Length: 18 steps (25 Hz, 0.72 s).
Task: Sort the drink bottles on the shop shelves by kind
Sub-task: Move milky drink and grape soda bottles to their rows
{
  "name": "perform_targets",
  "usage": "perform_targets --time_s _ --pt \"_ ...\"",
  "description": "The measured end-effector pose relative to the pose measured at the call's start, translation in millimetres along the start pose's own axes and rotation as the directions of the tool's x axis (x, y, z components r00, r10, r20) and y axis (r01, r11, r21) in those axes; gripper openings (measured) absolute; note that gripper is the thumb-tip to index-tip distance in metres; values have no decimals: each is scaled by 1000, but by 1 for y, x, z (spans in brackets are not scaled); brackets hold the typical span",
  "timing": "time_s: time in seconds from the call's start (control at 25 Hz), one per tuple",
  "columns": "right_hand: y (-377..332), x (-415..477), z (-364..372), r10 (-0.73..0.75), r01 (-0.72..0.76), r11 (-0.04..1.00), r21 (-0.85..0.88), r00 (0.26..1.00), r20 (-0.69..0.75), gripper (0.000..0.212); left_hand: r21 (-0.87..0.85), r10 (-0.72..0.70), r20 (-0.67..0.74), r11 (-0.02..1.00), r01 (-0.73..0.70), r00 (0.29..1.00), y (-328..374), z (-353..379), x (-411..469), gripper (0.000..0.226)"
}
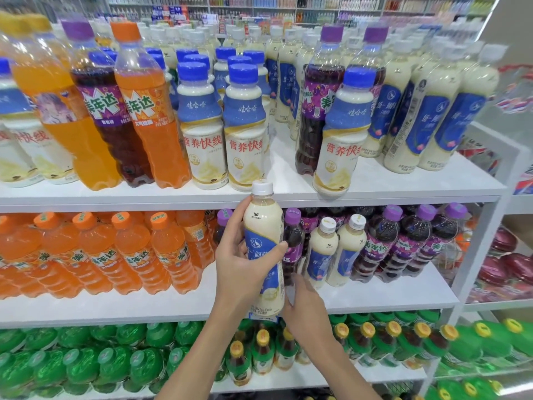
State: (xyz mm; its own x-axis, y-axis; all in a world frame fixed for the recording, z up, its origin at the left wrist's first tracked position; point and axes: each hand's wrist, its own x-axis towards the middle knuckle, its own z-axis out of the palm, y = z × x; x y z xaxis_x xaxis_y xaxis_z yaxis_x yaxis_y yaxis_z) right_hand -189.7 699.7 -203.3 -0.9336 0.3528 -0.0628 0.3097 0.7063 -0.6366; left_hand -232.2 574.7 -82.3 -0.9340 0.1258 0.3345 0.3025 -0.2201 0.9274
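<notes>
Nearest: left hand (240,264) and right hand (307,308), both raised before the middle shelf (375,295).

White shelving in three tiers, packed with drinks.

Top shelf (403,180):
- cream milk-tea stock (432,116) massed at right and far back
- blue-capped milk drinks (202,125) in the centre and at far left
- stray orange sodas (150,111) and a stray grape soda (106,111) mixed together at left
- two more grape bottles in among the cream stock at right, one blue-capped bottle just in front of them

Middle shelf:
- orange soda block (129,255) at left
- purple-capped grape sodas (403,241) at right
- two white-capped milk teas (331,252) standing between grape bottles

Bottom shelf (317,376):
- green bottles (86,362) on either side
- yellow-capped tea bottles (262,353) in the centre

Task item: held milk-tea bottle (264,226) with white cap (262,188) and blue label, upright, off the shelves, in front of the middle shelf's edge.

Left fingers (281,246) and thumb wrapped round its middle, gripping it. Right hand low against its base. Blurred there, so curl of the right fingers not to be told.
</notes>
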Motion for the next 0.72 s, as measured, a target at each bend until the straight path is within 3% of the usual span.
perform_targets --time_s 0.44,0.72 --pt "27 -16 -69 -122 118 992 -50 988 -97 36 -41 94 208 995 -87 974 44 84 30 83" --pt "56 -6 -139 -302 296 953 -69 947 -107 31 -9 115 104 993 -115 988 43 165 32 80"
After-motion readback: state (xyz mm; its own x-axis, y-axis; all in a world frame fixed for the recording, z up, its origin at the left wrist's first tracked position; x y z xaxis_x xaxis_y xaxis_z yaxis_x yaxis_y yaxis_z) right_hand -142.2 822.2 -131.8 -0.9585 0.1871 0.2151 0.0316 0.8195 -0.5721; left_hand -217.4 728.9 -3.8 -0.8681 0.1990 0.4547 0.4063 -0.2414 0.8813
